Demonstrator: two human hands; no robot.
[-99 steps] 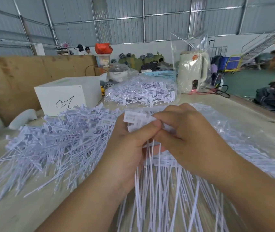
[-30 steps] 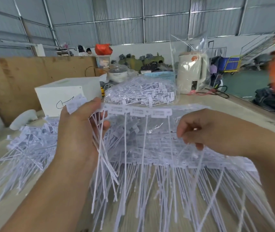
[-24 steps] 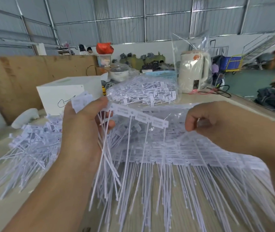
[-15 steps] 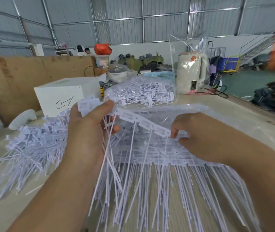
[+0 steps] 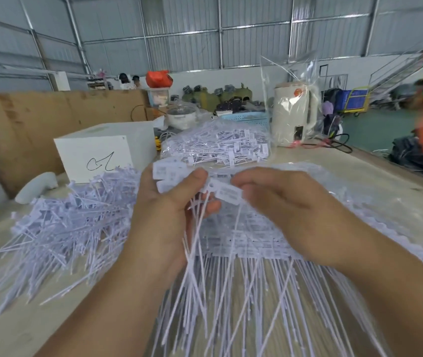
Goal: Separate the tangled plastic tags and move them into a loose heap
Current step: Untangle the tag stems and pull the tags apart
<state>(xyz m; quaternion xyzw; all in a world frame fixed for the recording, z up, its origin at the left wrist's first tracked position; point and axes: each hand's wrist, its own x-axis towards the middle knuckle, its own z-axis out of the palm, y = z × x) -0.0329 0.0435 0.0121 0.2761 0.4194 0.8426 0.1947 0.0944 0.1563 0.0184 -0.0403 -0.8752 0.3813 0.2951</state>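
My left hand [image 5: 169, 215] grips a bunch of tags [image 5: 179, 176], thumb pressed across the flat white label heads and the other fingers curled behind, so the grip is narrow and full. The heads stand up above my thumb, pointing away from me; the thin tails [image 5: 192, 253] run down out of my palm toward me, their long axis close to upright and fanning slightly.

My right hand [image 5: 285, 212] meets it just to the right, fingers curled inward, the fingertips pinching one label [image 5: 228, 193] at the edge of the same bunch. That label lies nearly level, its long side running left to right, its tail dropping below. The fingers are blurred, so how tightly they close on it I cannot tell.

Under both hands a joined strip of tags [image 5: 256, 243] lies spread on clear plastic [image 5: 360, 202] across the table [image 5: 12, 331], labels in rows away from me and tails streaming toward me.

To my left sits the loose heap [image 5: 71, 217], its tags crossing at all angles, most tails pointing toward the near left edge. Behind the heap stands a white box [image 5: 94, 153] with a scribbled mark. Farther back a clear bag of tags [image 5: 218, 145] rests on the table, and beside it, to the right, a pale kettle [image 5: 295, 117] wrapped in plastic.
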